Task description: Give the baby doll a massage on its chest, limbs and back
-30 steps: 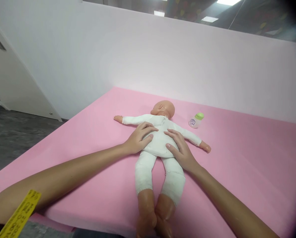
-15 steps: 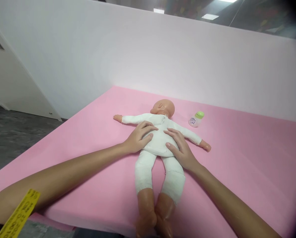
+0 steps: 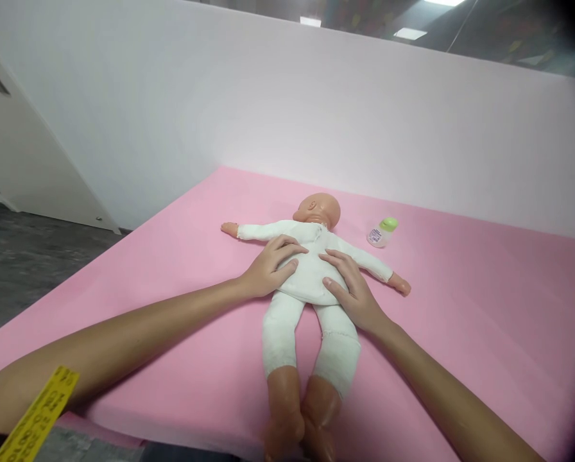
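Note:
A baby doll (image 3: 311, 269) with a white cloth body lies face down, its bald head turned to the left and its arms stretched out sideways. My left hand (image 3: 273, 265) rests on the left side of the doll's back, thumb and fingers spread. On the right side of the back lies my right hand (image 3: 351, 283), its fingers also apart. Both palms touch the cloth without gripping it. The doll's plastic feet point toward me, and its face is mostly hidden.
The doll lies on a pink-covered table (image 3: 181, 359). A small clear bottle (image 3: 378, 236) with a green cap stands to the right of the doll's head. Behind the table rises a white wall (image 3: 287, 109). A door (image 3: 32, 147) is at the far left.

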`<action>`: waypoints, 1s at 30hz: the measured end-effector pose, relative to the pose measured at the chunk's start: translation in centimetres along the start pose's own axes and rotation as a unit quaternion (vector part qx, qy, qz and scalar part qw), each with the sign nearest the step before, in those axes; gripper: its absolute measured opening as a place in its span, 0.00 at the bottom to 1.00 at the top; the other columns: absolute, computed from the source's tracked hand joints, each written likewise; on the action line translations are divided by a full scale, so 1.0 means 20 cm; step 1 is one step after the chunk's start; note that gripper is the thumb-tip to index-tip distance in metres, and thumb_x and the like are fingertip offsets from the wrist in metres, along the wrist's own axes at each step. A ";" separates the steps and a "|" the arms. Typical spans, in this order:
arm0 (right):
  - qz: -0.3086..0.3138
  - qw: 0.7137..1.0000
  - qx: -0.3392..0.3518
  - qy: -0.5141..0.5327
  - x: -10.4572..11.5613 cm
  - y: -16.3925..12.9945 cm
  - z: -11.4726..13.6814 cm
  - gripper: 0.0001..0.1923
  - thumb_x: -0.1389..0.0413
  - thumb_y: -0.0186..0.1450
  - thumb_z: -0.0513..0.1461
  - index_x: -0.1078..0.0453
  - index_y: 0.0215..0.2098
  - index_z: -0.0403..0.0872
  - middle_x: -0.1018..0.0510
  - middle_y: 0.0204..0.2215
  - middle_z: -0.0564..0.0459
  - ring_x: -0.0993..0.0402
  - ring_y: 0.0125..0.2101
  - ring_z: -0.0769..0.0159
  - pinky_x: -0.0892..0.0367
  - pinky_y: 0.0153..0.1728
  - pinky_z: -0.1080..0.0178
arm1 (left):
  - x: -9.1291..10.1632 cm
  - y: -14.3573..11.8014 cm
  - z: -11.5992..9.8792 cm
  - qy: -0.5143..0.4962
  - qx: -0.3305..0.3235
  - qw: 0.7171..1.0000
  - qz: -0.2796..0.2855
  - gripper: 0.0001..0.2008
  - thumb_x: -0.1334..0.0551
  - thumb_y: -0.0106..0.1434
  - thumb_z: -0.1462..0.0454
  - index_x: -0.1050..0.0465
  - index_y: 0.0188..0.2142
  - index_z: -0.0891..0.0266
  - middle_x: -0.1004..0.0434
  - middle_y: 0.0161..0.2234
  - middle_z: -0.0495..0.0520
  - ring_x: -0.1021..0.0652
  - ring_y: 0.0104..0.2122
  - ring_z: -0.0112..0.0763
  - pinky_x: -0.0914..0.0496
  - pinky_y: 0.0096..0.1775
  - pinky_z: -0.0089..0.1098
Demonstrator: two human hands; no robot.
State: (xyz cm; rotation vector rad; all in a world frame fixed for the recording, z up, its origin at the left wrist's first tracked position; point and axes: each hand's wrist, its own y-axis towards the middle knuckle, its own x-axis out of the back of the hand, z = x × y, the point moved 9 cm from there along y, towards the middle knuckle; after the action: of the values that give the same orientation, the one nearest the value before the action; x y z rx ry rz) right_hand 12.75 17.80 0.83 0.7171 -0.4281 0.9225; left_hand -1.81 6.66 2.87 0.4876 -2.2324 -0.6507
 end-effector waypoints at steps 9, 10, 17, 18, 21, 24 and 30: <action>0.002 1.000 0.003 -0.001 0.00 0.00 0.01 0.23 0.46 0.73 0.51 0.35 0.65 0.62 0.38 0.68 0.52 0.46 0.70 0.51 0.49 0.70 0.41 | 0.00 0.00 -0.01 0.000 0.004 1.000 -0.003 0.16 0.45 0.73 0.62 0.25 0.56 0.54 0.31 0.54 0.57 0.30 0.57 0.45 0.36 0.64 0.50; 0.002 1.000 0.004 -0.001 0.00 0.00 0.01 0.23 0.46 0.73 0.51 0.35 0.65 0.62 0.38 0.68 0.51 0.46 0.70 0.50 0.50 0.70 0.40 | 0.01 0.00 -0.01 0.000 0.004 1.000 -0.003 0.16 0.45 0.73 0.62 0.25 0.56 0.54 0.31 0.54 0.57 0.30 0.57 0.45 0.36 0.64 0.50; 0.004 1.000 0.005 0.000 0.00 0.00 0.01 0.23 0.46 0.73 0.51 0.35 0.65 0.61 0.38 0.68 0.51 0.46 0.70 0.51 0.50 0.71 0.41 | 0.01 0.00 -0.01 -0.003 0.006 1.000 -0.002 0.16 0.44 0.72 0.62 0.25 0.56 0.55 0.31 0.54 0.57 0.30 0.57 0.44 0.37 0.64 0.49; 0.004 1.000 0.005 -0.001 0.00 0.00 0.01 0.23 0.46 0.73 0.50 0.35 0.65 0.61 0.38 0.68 0.51 0.46 0.70 0.51 0.50 0.71 0.41 | 0.01 0.00 -0.01 -0.004 0.006 1.000 -0.003 0.16 0.44 0.72 0.63 0.25 0.56 0.55 0.31 0.54 0.57 0.30 0.57 0.44 0.37 0.64 0.49; 0.003 1.000 0.005 -0.001 0.00 0.00 0.01 0.23 0.46 0.73 0.50 0.35 0.65 0.61 0.38 0.68 0.51 0.46 0.70 0.52 0.50 0.71 0.42 | 0.01 0.00 -0.01 -0.006 0.006 1.000 -0.002 0.16 0.44 0.73 0.62 0.25 0.56 0.55 0.31 0.54 0.57 0.30 0.57 0.44 0.37 0.64 0.48; 0.004 1.000 0.002 -0.001 0.00 0.00 0.01 0.23 0.46 0.73 0.51 0.35 0.65 0.62 0.38 0.68 0.51 0.46 0.70 0.52 0.49 0.70 0.42 | 0.00 0.00 -0.01 -0.005 0.004 1.000 0.001 0.16 0.44 0.73 0.62 0.25 0.57 0.55 0.31 0.54 0.57 0.30 0.58 0.44 0.37 0.64 0.48; 0.008 1.000 0.006 -0.003 0.00 0.00 0.01 0.23 0.47 0.73 0.51 0.35 0.65 0.62 0.38 0.68 0.51 0.46 0.70 0.51 0.50 0.71 0.41 | 0.00 0.00 0.00 0.000 0.010 1.000 0.003 0.16 0.45 0.73 0.61 0.26 0.57 0.54 0.31 0.54 0.57 0.30 0.58 0.45 0.36 0.64 0.50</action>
State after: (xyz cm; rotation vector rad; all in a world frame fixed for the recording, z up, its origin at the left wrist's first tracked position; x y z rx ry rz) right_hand 12.75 17.65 1.02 0.7290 -0.4337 0.9392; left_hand -1.81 6.58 2.94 0.4914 -2.2413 -0.6257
